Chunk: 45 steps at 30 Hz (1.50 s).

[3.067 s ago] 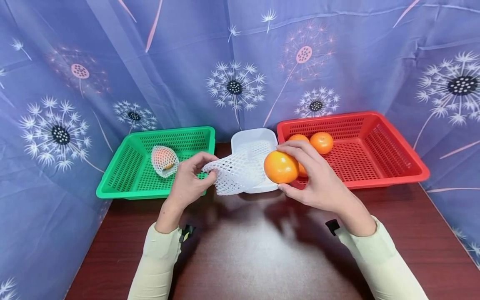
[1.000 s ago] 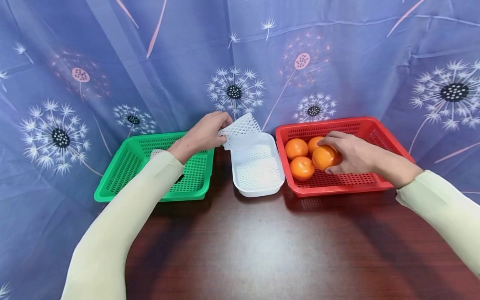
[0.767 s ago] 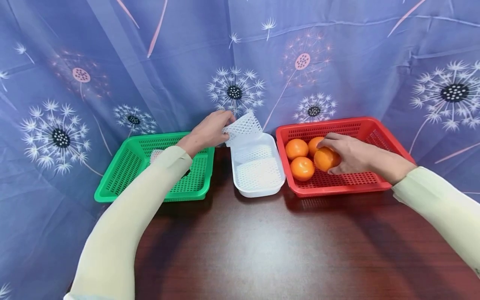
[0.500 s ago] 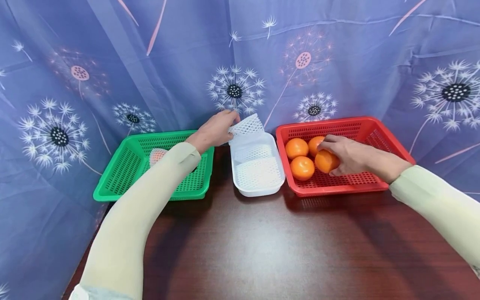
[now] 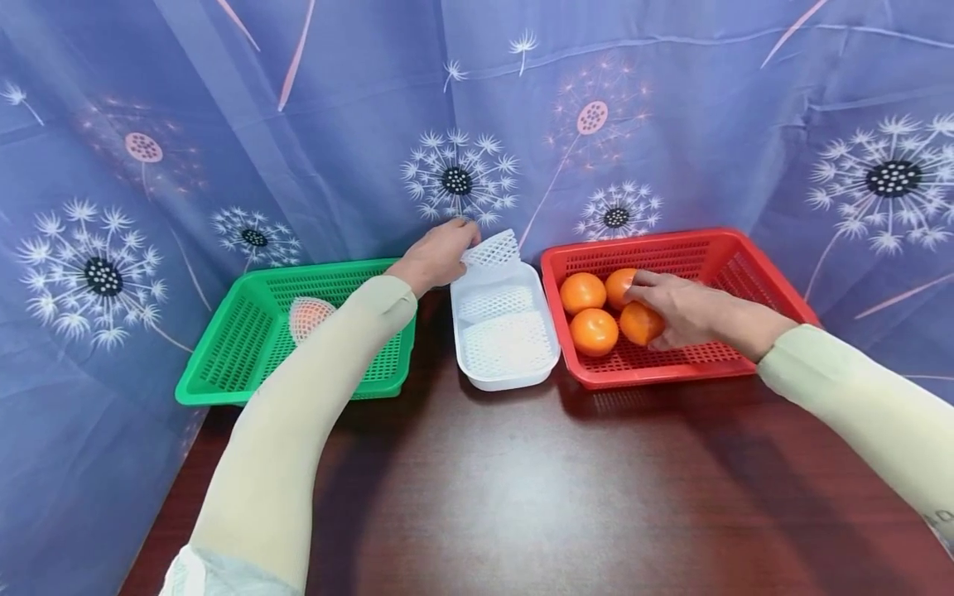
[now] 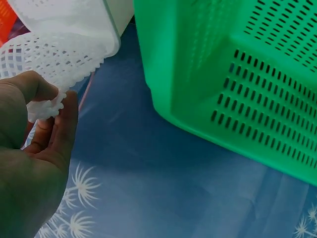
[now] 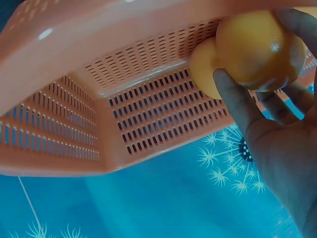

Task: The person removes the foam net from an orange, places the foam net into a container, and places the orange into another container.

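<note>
My left hand [image 5: 440, 253] pinches the edge of a white foam fruit net [image 5: 493, 251] at the back of the white tray [image 5: 510, 383]. In the left wrist view the net [image 6: 59, 59] hangs from thumb and fingertips, spreading toward the tray. My right hand [image 5: 676, 306] grips an orange [image 5: 639, 323] in the red basket [image 5: 656, 378]. The right wrist view shows thumb and fingers around this orange [image 7: 257, 49], with another orange [image 7: 203, 67] behind it. Several oranges sit together at the basket's left end, one being a front orange [image 5: 594, 332].
A green basket [image 5: 224, 331] stands on the left, holding one netted fruit [image 5: 309, 318] partly hidden by my left sleeve. More foam nets [image 5: 508, 339] lie in the white tray. A dark wooden table [image 5: 522, 497] stretches in front, and a blue dandelion-print curtain [image 5: 335, 99] hangs behind.
The orange in my right hand went from over the tray into the red basket. My left hand carried the net to the tray's back, then shifted slightly right with it.
</note>
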Each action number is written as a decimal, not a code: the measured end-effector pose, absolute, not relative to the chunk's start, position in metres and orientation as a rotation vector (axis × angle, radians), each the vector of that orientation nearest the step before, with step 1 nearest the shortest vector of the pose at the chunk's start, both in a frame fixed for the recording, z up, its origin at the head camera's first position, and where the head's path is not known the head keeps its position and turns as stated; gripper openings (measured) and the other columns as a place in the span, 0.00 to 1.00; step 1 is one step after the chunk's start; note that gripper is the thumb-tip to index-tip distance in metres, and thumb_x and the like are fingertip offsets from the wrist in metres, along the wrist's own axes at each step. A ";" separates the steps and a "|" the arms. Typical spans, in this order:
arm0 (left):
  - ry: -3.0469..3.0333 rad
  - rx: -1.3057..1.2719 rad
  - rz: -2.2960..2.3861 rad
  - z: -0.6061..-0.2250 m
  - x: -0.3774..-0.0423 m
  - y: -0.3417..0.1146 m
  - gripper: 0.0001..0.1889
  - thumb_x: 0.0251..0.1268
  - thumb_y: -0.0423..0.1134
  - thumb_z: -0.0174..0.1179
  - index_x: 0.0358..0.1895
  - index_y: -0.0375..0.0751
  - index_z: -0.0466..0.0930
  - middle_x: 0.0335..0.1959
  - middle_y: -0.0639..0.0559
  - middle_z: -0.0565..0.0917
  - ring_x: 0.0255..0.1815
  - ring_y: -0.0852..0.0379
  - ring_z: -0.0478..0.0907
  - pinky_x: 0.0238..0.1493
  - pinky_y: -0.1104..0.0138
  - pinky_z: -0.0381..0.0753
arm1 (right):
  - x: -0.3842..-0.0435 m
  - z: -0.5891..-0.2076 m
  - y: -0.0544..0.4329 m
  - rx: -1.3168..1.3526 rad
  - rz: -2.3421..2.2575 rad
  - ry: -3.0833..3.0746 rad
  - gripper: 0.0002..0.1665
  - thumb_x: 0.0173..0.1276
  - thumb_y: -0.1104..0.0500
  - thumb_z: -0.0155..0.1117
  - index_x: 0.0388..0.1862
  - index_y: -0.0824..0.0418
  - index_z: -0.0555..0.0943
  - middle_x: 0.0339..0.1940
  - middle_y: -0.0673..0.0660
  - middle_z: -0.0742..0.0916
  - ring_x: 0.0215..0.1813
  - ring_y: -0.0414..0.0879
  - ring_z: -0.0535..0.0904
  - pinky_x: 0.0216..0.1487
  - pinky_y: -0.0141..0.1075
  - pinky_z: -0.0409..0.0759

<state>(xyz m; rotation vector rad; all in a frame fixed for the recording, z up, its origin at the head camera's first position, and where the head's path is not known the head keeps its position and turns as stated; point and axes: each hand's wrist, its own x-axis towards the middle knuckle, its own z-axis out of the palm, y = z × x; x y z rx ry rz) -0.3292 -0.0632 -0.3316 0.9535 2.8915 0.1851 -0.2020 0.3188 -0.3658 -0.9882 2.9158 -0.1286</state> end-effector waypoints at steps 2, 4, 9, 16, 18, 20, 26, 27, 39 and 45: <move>2.890 0.944 0.158 -0.333 -0.332 -0.060 0.19 0.73 0.28 0.61 0.64 0.42 0.73 0.60 0.43 0.75 0.57 0.48 0.75 0.61 0.55 0.78 | -0.203 -0.367 0.317 -0.977 -0.098 2.901 0.50 0.47 0.58 0.90 0.68 0.69 0.77 0.66 0.70 0.77 0.61 0.69 0.81 0.57 0.63 0.83; 2.878 0.936 0.141 -0.335 -0.335 -0.058 0.20 0.74 0.28 0.61 0.65 0.43 0.73 0.60 0.43 0.75 0.57 0.47 0.76 0.61 0.55 0.78 | -0.205 -0.368 0.316 -0.968 -0.065 2.890 0.51 0.48 0.57 0.90 0.70 0.68 0.77 0.68 0.71 0.77 0.60 0.69 0.82 0.56 0.62 0.84; 2.868 0.916 0.099 -0.343 -0.339 -0.052 0.21 0.74 0.26 0.59 0.65 0.45 0.73 0.60 0.44 0.75 0.59 0.47 0.76 0.64 0.55 0.77 | -0.207 -0.372 0.315 -0.953 -0.038 2.884 0.50 0.47 0.58 0.90 0.70 0.66 0.78 0.68 0.70 0.76 0.57 0.68 0.84 0.53 0.61 0.85; 2.856 0.841 0.054 -0.351 -0.339 -0.046 0.23 0.76 0.26 0.59 0.69 0.48 0.71 0.64 0.43 0.75 0.64 0.46 0.74 0.67 0.53 0.75 | -0.207 -0.377 0.316 -0.963 -0.008 2.873 0.47 0.47 0.58 0.90 0.68 0.65 0.80 0.67 0.68 0.76 0.57 0.70 0.84 0.52 0.61 0.86; 2.832 0.822 0.060 -0.352 -0.338 -0.046 0.26 0.77 0.26 0.57 0.72 0.49 0.69 0.68 0.42 0.73 0.68 0.45 0.73 0.70 0.52 0.74 | -0.207 -0.377 0.316 -0.972 0.002 2.872 0.48 0.47 0.57 0.90 0.68 0.65 0.80 0.69 0.69 0.75 0.58 0.71 0.83 0.51 0.61 0.86; 2.810 0.817 0.065 -0.353 -0.336 -0.046 0.29 0.77 0.26 0.57 0.76 0.50 0.67 0.72 0.41 0.71 0.71 0.44 0.71 0.72 0.51 0.72 | -0.208 -0.378 0.316 -0.989 0.001 2.870 0.47 0.47 0.58 0.90 0.67 0.65 0.80 0.69 0.69 0.75 0.59 0.71 0.83 0.52 0.61 0.86; 2.747 0.867 0.012 -0.355 -0.333 -0.045 0.32 0.77 0.27 0.58 0.79 0.52 0.65 0.77 0.41 0.67 0.77 0.43 0.66 0.75 0.50 0.69 | -0.209 -0.381 0.318 -1.058 -0.002 2.863 0.47 0.47 0.59 0.90 0.67 0.66 0.80 0.67 0.68 0.74 0.59 0.69 0.83 0.54 0.60 0.86; 2.733 0.881 -0.004 -0.355 -0.333 -0.045 0.32 0.77 0.28 0.59 0.79 0.52 0.65 0.78 0.41 0.67 0.77 0.43 0.66 0.75 0.50 0.69 | -0.209 -0.382 0.318 -1.060 -0.008 2.862 0.46 0.47 0.60 0.90 0.66 0.66 0.80 0.66 0.68 0.74 0.59 0.69 0.83 0.53 0.60 0.86; 2.614 0.948 -0.101 -0.363 -0.336 -0.042 0.35 0.74 0.47 0.59 0.82 0.49 0.63 0.76 0.46 0.69 0.73 0.49 0.67 0.76 0.54 0.66 | -0.210 -0.387 0.318 -1.028 -0.032 2.837 0.44 0.48 0.62 0.89 0.65 0.64 0.80 0.62 0.63 0.74 0.55 0.65 0.84 0.52 0.59 0.87; 2.601 1.004 -0.115 -0.366 -0.338 -0.037 0.31 0.84 0.49 0.51 0.82 0.42 0.63 0.78 0.42 0.69 0.79 0.47 0.64 0.80 0.55 0.61 | -0.209 -0.388 0.317 -0.996 -0.024 2.846 0.43 0.49 0.62 0.89 0.66 0.63 0.80 0.62 0.62 0.74 0.55 0.66 0.84 0.54 0.60 0.86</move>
